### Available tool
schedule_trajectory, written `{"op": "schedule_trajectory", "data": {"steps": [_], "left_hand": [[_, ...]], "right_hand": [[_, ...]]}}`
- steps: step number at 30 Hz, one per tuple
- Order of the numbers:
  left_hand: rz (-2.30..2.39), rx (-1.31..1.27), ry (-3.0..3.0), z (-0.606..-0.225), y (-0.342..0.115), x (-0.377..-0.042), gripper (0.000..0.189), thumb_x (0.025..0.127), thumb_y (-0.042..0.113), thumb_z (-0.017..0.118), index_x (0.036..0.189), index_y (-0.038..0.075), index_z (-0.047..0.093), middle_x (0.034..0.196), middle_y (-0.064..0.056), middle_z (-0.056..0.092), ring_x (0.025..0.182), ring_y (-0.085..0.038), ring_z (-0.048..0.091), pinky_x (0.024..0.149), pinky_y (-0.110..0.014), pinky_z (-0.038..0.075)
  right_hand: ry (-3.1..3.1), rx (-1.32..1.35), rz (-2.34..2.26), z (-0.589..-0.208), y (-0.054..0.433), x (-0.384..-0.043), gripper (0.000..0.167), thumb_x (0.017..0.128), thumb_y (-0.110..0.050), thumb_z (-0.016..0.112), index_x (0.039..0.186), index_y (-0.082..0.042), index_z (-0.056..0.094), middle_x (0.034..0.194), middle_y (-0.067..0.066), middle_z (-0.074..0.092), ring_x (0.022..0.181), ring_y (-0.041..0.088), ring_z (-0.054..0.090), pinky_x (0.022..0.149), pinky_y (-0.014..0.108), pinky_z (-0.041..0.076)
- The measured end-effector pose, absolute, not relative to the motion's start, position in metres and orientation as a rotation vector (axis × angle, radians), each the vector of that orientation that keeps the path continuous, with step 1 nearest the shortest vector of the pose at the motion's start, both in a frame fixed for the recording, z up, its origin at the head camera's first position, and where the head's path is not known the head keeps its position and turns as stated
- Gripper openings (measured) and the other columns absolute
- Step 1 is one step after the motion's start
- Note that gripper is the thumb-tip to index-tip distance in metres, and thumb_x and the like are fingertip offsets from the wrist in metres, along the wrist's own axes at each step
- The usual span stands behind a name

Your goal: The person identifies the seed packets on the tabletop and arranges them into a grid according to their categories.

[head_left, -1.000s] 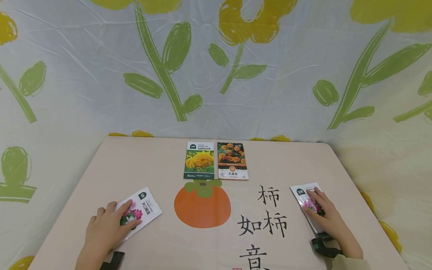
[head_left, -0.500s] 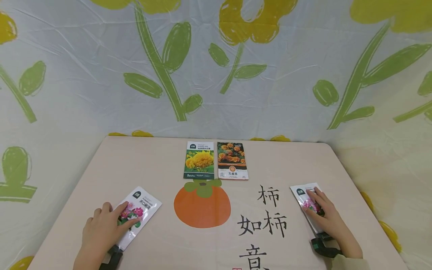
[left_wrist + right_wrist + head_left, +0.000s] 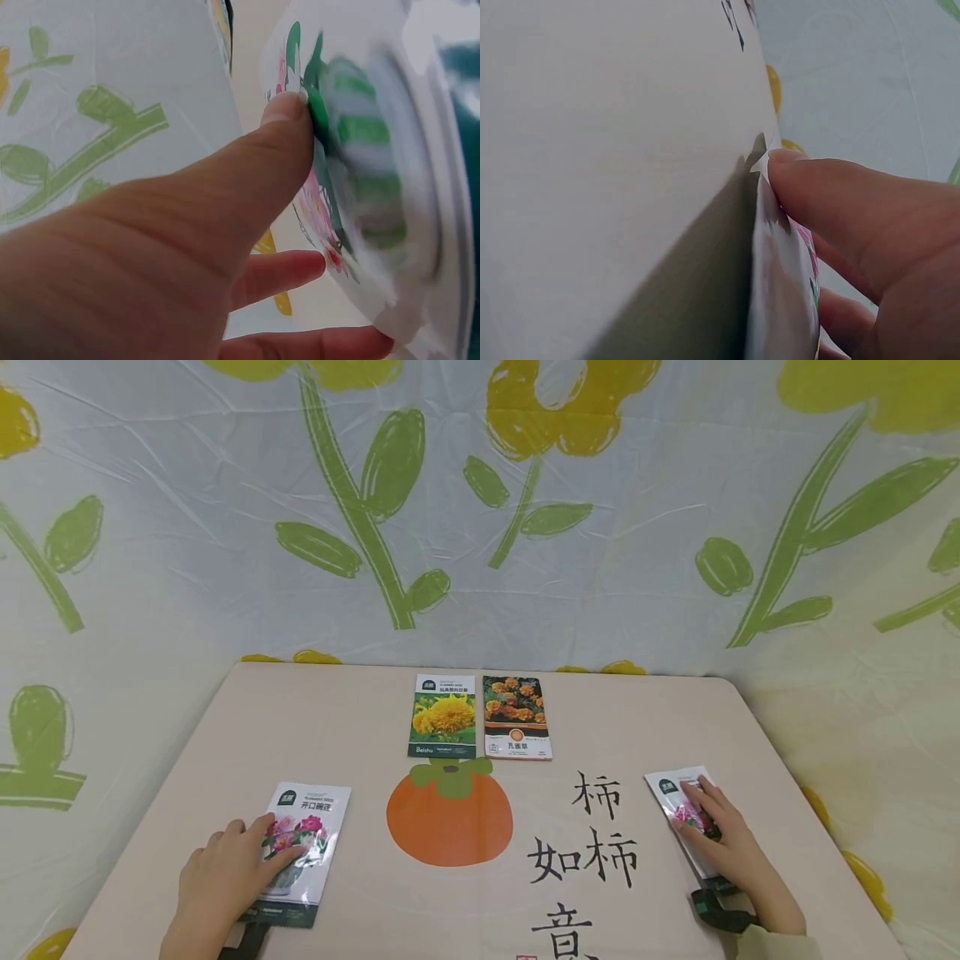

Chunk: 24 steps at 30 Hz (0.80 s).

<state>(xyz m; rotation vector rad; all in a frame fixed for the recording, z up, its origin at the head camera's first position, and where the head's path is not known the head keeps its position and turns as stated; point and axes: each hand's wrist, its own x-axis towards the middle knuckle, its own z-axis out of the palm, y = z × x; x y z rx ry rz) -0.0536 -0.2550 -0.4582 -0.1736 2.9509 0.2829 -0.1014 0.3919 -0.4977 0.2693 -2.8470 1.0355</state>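
Observation:
A seed packet with pink flowers (image 3: 318, 827) lies on the table at the left, nearly straight with its top pointing away. My left hand (image 3: 228, 872) rests on it, thumb and index finger extended onto the printed face. In the left wrist view the left thumb (image 3: 277, 131) presses the packet's bulging surface and two other fingertips touch it lower down. Over at the right, my right hand (image 3: 726, 839) lies on another pink-flowered seed packet (image 3: 670, 783), covering much of it. The right wrist view has the right thumb (image 3: 817, 176) at that packet's edge.
Two more seed packets lie side by side at the back: a yellow-flowered packet (image 3: 442, 718) and an orange-flowered packet (image 3: 517, 718). The table mat (image 3: 337, 718) bears a printed persimmon (image 3: 450, 822) and black characters. A flower-patterned cloth (image 3: 637, 527) hangs behind.
The left packet has turned counter-clockwise under my left hand, from slanted to nearly straight, and its dark bottom edge now shows. My right hand and its packet have stayed in place.

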Motion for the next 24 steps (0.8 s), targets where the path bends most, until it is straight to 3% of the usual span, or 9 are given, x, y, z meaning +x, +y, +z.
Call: {"op": "schedule_trajectory", "data": {"steps": [9,14,18,24], "left_hand": [[0.284,-0.089,3.024,-0.458,-0.261,-0.053,0.088,0.077,0.068,0.071,0.129,-0.002,0.060,0.107,-0.028,0.058,0.090,-0.043,0.054,0.073,-0.063,0.050],[0.433,0.188,3.088,-0.462,-0.271,-0.052,0.090,0.068,0.063,0.081,0.135,0.006,0.059,0.131,-0.026,0.054,0.112,-0.048,0.054,0.084,-0.070,0.046],[0.613,0.425,3.076,-0.466,-0.277,-0.053,0.097,0.059,0.062,0.084,0.139,0.014,0.056,0.148,-0.017,0.045,0.128,-0.047,0.046,0.090,-0.071,0.043],[0.755,0.542,2.986,-0.474,-0.280,-0.058,0.110,0.052,0.072,0.077,0.146,0.021,0.051,0.155,-0.015,0.037,0.139,-0.048,0.031,0.091,-0.073,0.041]], "right_hand": [[-2.861,0.258,1.019,-0.498,0.393,-0.101,0.063,0.088,-0.015,0.073,0.142,0.003,0.046,0.151,0.040,0.024,0.136,0.065,0.015,0.100,0.082,0.013],[-2.864,0.257,1.025,-0.499,0.393,-0.101,0.063,0.088,-0.015,0.072,0.142,0.003,0.046,0.151,0.039,0.024,0.136,0.065,0.015,0.100,0.082,0.013],[-2.859,0.264,1.034,-0.499,0.394,-0.100,0.063,0.088,-0.016,0.072,0.142,0.003,0.046,0.151,0.039,0.024,0.136,0.065,0.015,0.100,0.082,0.013],[-2.863,0.262,1.042,-0.498,0.393,-0.101,0.064,0.090,-0.017,0.071,0.145,0.002,0.044,0.153,0.038,0.022,0.137,0.064,0.015,0.099,0.082,0.013]]}}
